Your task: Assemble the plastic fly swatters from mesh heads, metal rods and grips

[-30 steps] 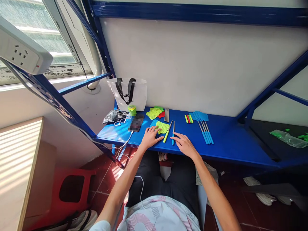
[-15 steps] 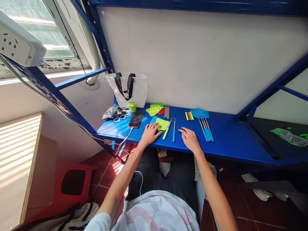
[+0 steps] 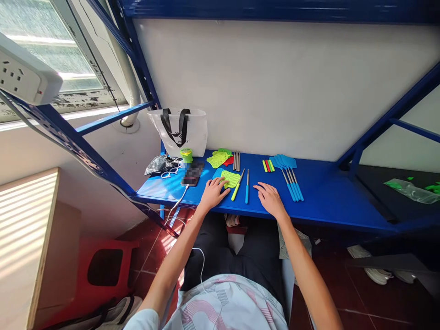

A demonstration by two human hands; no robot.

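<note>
My left hand (image 3: 212, 195) lies on the blue tabletop (image 3: 326, 192), fingers stretched out, its fingertips at the edge of a yellow-green fly swatter head (image 3: 232, 178). A blue swatter head (image 3: 217, 173) shows partly beneath that one. Between my hands lie two metal rods, one with a yellow-green handle (image 3: 235, 192) and one with a blue handle (image 3: 246, 195). My right hand (image 3: 270, 197) rests spread and flat just right of the blue-handled rod, holding nothing. Beyond it, several blue fly swatters (image 3: 294, 185) lie in a fanned row.
Behind are more swatter heads (image 3: 216, 160), bare metal rods (image 3: 236, 161) and short coloured handle pieces (image 3: 268, 166). A phone (image 3: 193, 174) on a cable, scissors (image 3: 165, 174), a green tub (image 3: 186, 155) and a white bag (image 3: 197, 130) occupy the left. Blue uprights (image 3: 137, 68) frame the table.
The view has shifted slightly. Both hands stay in the same places, and the swatter parts have not moved.
</note>
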